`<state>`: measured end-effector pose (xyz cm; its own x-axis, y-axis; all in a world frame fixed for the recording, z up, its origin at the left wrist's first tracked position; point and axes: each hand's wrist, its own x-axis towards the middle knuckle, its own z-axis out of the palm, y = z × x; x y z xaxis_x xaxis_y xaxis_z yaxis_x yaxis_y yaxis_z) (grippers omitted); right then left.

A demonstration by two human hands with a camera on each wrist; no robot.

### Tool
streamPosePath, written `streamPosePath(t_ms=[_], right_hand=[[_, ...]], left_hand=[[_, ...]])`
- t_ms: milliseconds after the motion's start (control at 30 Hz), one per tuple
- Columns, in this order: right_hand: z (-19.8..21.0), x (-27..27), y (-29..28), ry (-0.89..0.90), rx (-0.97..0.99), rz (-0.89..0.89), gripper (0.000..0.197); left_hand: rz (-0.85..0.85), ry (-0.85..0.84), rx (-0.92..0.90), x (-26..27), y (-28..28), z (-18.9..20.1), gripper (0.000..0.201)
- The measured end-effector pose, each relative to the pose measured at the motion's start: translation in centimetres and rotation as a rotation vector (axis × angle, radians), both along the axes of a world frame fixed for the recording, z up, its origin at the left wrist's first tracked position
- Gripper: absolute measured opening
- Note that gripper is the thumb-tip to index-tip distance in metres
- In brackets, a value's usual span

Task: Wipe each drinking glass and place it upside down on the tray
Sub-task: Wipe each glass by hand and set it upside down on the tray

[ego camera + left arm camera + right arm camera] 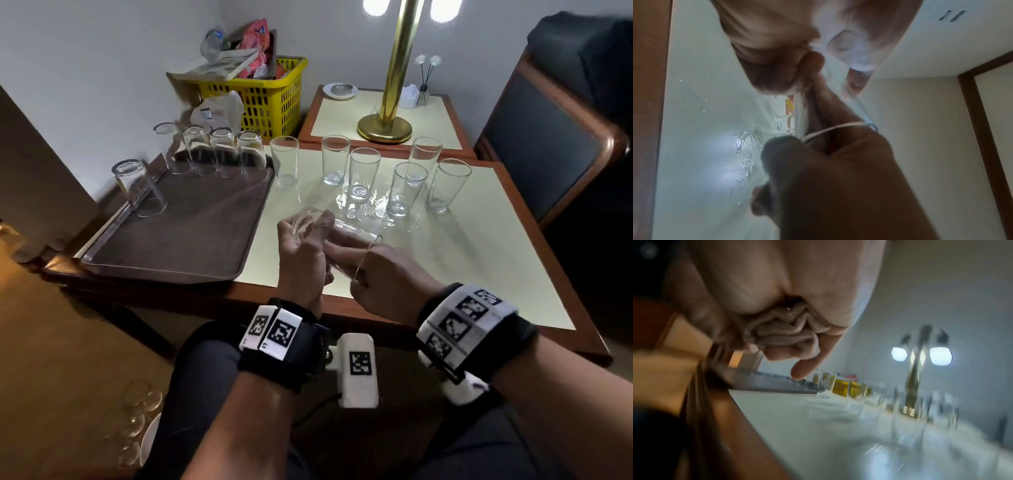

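Observation:
A clear drinking glass (337,228) lies on its side above the table's near edge, base to the left. My left hand (308,236) grips its body (861,112). My right hand (363,270) is at the glass's mouth with fingers reaching inside. In the right wrist view a crumpled beige cloth (785,332) is bunched under those curled fingers. The brown tray (178,233) on the left carries several upside-down glasses (224,152). Several upright glasses (363,173) stand on the cream table (462,260) beyond my hands.
Water drops (376,212) dot the table around the upright glasses. A yellow basket (270,99) sits behind the tray. A brass lamp (385,126) stands on the side table, and a dark chair (548,137) is at the right.

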<state>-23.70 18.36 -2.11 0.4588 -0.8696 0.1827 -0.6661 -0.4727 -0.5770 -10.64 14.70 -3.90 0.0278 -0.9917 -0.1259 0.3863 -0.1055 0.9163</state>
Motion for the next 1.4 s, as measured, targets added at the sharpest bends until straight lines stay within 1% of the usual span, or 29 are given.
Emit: streamPosePath(t_ms=[33,100,133,167,267,300,333,433,467,500,567,633,667,733,800,833,867,900,933,1000,1033,1067,1167,1200,1233,1267,1333,1367,1400], right_hand=[[0.3,0.3,0.0,-0.232,0.154,-0.025,0.086],[0.1,0.5,-0.2,-0.482,0.486,-0.079,0.08],[0.0,0.3,0.0,-0.568,0.538,-0.049,0.08],[0.2,0.1,0.5,-0.494,0.473,-0.034,0.081],[-0.5,0.3,0.4,0.009,0.12,-0.055,0.09],[-0.6,0.4,0.5,0.011,0.11,-0.077,0.093],[-1.0,0.4,0.5,-0.057,0.141,-0.061,0.095],[-0.5,1.3,0.2,-0.616,0.533,-0.048,0.086],[-0.3,1.3,0.0,-0.729,0.643,-0.041,0.082],[-0.1,1.1,0.1,-0.798,0.672,-0.045,0.08],[0.4,0.9,0.3,-0.563,0.502,-0.095,0.083],[0.5,1.4,0.3,-0.286,0.3,-0.147,0.09],[0.1,1.3,0.4,-0.289,0.289,-0.122,0.091],[0.1,1.6,0.2,-0.547,0.52,-0.117,0.09],[0.1,1.4,0.3,-0.733,0.699,-0.092,0.083],[0.1,1.0,0.2,-0.764,0.736,-0.077,0.08],[0.1,0.6,0.3,-0.745,0.684,-0.075,0.079],[0.0,0.1,0.3,-0.612,0.532,-0.056,0.08],[0.0,0.0,0.3,-0.389,0.346,-0.048,0.083],[-0.5,0.3,0.0,-0.023,0.108,-0.051,0.091],[-0.8,0.2,0.0,-0.008,0.093,-0.027,0.091],[-1.1,0.2,0.1,-0.082,0.163,-0.011,0.088],[-1.1,0.5,0.1,-0.608,0.565,-0.075,0.078],[-1.0,0.4,0.1,-0.715,0.686,-0.079,0.077],[-0.9,0.3,0.2,-0.747,0.696,-0.073,0.078],[-0.8,0.1,0.2,-0.642,0.578,-0.078,0.081],[-0.8,0.5,0.1,-0.181,0.206,-0.115,0.091],[-1.1,0.6,-0.2,0.019,0.107,-0.116,0.095],[-1.1,0.6,-0.3,0.077,0.07,-0.102,0.097]], left_hand=[[-0.014,0.045,-0.05,0.1,0.2,-0.4,0.041],[-0.059,0.063,-0.096,0.5,0.4,-0.7,0.053],[-0.067,0.04,-0.072,0.8,0.5,-0.7,0.054],[-0.061,0.004,-0.012,0.9,0.4,-0.8,0.052],[-0.036,-0.054,0.154,0.9,0.1,-0.6,0.047],[-0.03,-0.028,0.145,0.9,0.1,-0.7,0.046],[-0.029,-0.005,0.106,0.9,0.1,-0.8,0.048],[-0.075,0.055,-0.032,1.4,0.3,-0.9,0.079],[-0.086,0.06,-0.054,1.6,0.2,-0.8,0.082],[-0.085,0.049,-0.05,1.6,0.2,-0.6,0.077],[-0.052,-0.016,0.042,1.5,-0.3,-0.3,0.053],[0.003,-0.061,0.099,1.1,-0.2,-0.1,0.044],[0.03,-0.056,0.099,1.0,-0.1,-0.2,0.044],[0.04,0.018,0.026,0.9,0.5,-0.6,0.053],[0.004,0.09,-0.061,0.9,0.9,-0.8,0.062],[-0.008,0.085,-0.076,1.0,0.8,-0.7,0.061],[-0.011,0.059,-0.051,0.9,0.7,-0.7,0.057],[-0.01,0.022,0.014,0.9,0.4,-0.5,0.054],[-0.006,-0.012,0.082,0.7,0.2,-0.3,0.051],[0.025,-0.047,0.132,0.3,0.3,-0.3,0.048],[0.043,-0.057,0.124,0.1,0.4,-0.6,0.045],[0.049,-0.041,0.097,0.1,0.6,-0.9,0.043],[0.0,0.083,-0.04,0.4,1.2,-1.3,0.049],[-0.018,0.085,-0.07,0.5,1.2,-1.2,0.052],[-0.027,0.062,-0.067,0.5,1.0,-1.1,0.054],[-0.024,0.019,-0.016,0.5,0.8,-1.0,0.054],[-0.015,-0.047,0.12,0.2,0.4,-0.4,0.047],[-0.012,-0.049,0.14,0.1,0.4,-0.3,0.044],[-0.004,-0.042,0.127,0.0,0.3,-0.4,0.038]])
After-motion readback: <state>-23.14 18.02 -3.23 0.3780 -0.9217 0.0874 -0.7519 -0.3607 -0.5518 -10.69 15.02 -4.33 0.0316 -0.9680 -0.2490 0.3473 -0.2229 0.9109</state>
